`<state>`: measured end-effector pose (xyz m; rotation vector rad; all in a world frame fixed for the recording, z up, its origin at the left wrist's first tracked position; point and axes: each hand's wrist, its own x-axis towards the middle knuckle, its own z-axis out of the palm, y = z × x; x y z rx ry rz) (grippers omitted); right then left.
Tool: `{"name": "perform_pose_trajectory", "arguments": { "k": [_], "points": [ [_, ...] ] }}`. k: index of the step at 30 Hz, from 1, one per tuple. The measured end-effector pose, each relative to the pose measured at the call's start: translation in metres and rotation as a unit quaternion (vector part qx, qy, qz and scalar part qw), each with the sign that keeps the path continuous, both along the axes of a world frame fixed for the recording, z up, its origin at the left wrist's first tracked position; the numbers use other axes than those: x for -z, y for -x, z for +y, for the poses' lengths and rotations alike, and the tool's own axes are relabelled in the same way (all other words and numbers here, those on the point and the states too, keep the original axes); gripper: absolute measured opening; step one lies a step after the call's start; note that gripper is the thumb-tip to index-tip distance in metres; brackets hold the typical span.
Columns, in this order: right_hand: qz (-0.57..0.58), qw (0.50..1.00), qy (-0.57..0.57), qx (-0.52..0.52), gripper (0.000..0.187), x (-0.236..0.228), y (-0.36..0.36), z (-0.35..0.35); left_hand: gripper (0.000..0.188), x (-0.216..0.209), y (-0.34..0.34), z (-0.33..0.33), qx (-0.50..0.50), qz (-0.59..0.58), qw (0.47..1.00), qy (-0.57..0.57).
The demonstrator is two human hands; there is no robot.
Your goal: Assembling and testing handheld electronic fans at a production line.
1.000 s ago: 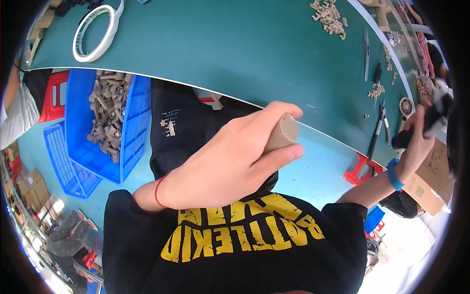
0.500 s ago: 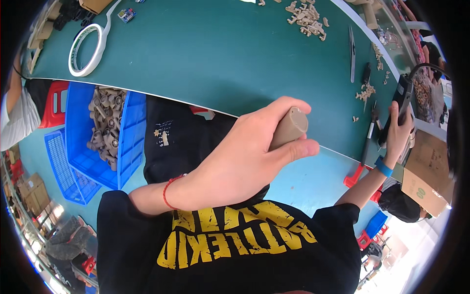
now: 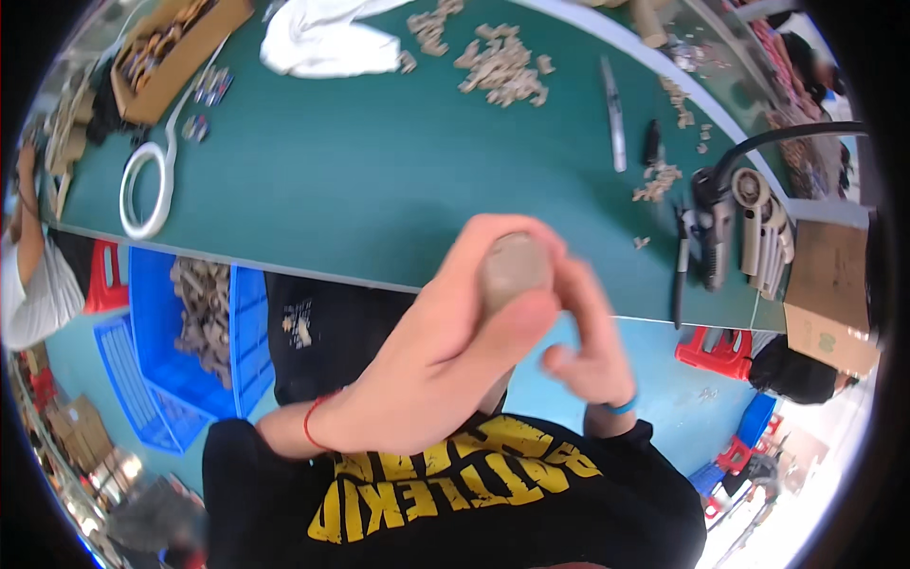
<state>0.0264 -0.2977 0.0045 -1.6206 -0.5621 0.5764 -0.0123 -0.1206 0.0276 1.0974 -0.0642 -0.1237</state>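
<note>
Green worktable (image 3: 360,171), with both hands gathered before its near edge at one beige cylinder (image 3: 517,266).
Left hand (image 3: 431,356) wraps the cylinder, fingers and thumb closed around its sides, leaving the round end exposed, presumably to keep that end visible and reachable. Beside it, the blurred right hand (image 3: 594,356) has partly bent fingers, thumb apart; whether its hidden fingertips touch the cylinder, I cannot tell. Next to the lap, on the left, a blue crate (image 3: 251,351) holds brownish parts (image 3: 204,313), likely set low for easy reach. A corded black tool (image 3: 713,237) lies at the table's right, probably handy for that arm. Farther off, tweezers (image 3: 614,114) and a heap of small beige pieces (image 3: 502,68) sit away from the hands, perhaps to spare working room.
</note>
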Motion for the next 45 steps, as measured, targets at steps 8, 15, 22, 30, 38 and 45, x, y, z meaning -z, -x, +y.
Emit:
{"name": "perform_pose_trajectory", "arguments": {
  "k": [8, 15, 22, 30, 38, 45],
  "points": [
    [0.179, 0.962, -0.204, -0.028, 0.104, 0.006, 0.011, -0.018, 0.037, -0.003, -0.026, 0.004, -0.039, 0.005, 0.938, 0.345],
    [0.180, 0.830, -0.392, 0.353, 0.122, -0.017, 0.035, 0.005, 0.034, 0.009, -0.018, -0.010, -0.056, -0.055, 0.961, 0.264],
    [0.122, 0.836, -0.426, 0.323, 0.100, -0.027, 0.038, 0.020, 0.041, 0.028, 0.022, -0.027, 0.043, -0.251, 0.963, -0.087],
    [0.071, 0.662, -0.724, 0.178, 0.045, -0.076, 0.043, -0.049, 0.041, 0.022, 0.008, -0.022, 0.008, -0.344, 0.901, -0.264],
    [-0.130, 0.841, -0.491, 0.185, 0.025, -0.079, 0.097, -0.205, 0.020, 0.039, -0.042, -0.002, -0.080, -0.245, 0.871, -0.418],
    [-0.169, 0.850, -0.370, 0.334, 0.028, -0.066, 0.058, -0.179, 0.017, 0.039, -0.044, -0.004, -0.084, -0.254, 0.841, -0.470]
  ]
}}
